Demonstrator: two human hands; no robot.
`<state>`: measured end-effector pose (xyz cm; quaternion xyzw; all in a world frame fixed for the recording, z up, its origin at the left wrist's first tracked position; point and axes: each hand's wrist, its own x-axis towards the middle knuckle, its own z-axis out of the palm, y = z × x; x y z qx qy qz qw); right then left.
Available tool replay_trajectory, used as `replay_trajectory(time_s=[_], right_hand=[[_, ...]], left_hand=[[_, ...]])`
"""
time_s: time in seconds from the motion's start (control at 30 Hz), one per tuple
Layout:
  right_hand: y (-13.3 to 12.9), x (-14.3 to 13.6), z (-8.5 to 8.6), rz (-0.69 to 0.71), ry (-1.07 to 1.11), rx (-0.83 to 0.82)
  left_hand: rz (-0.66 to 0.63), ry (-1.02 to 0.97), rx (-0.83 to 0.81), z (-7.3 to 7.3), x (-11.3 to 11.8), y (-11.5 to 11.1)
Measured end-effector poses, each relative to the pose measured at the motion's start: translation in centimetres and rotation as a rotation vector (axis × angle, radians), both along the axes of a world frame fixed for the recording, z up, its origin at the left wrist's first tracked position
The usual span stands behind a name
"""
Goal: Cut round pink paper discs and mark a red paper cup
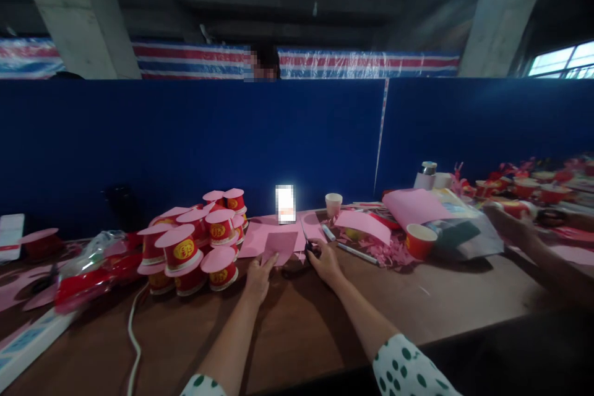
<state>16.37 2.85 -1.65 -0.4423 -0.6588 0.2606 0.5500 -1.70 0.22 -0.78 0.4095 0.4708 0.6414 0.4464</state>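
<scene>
The wearer's two hands [258, 277], one held pink sheet [281, 246], two pillars [77, 12].

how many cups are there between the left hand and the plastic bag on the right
2 in view: a white cup beyond the right hand, near the blue partition, and a red cup beside the plastic bag. More may be hidden under pink sheets.

Pink paper [281, 246], brown table [301, 328] under the paper, red cups [184, 252] with yellow emblems left of the paper, blue partition [208, 136] behind the paper, green-dotted white sleeves [408, 366] nearer than the paper
</scene>
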Motion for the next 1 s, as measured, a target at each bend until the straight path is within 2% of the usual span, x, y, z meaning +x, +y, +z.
replay_trajectory(time_s=[0.2, 0.43, 0.73, 1.0], right_hand=[[-0.3, -0.6, -0.1, 0.090, 0.017, -0.036], [-0.2, -0.8, -0.4, 0.106, 0.037, -0.074], [-1.0, -1.2, 0.1, 0.195, 0.055, -0.103], [-0.8, -1.1, 0.0, 0.205, 0.065, -0.107]], left_hand=[[-0.051, -0.118, -0.049, -0.2, -0.2, 0.2], [-0.089, -0.145, -0.043, -0.2, -0.4, 0.2], [-0.073, -0.185, -0.051, -0.3, -0.3, 0.4], [-0.093, -0.219, -0.046, 0.0, -0.2, 0.1]])
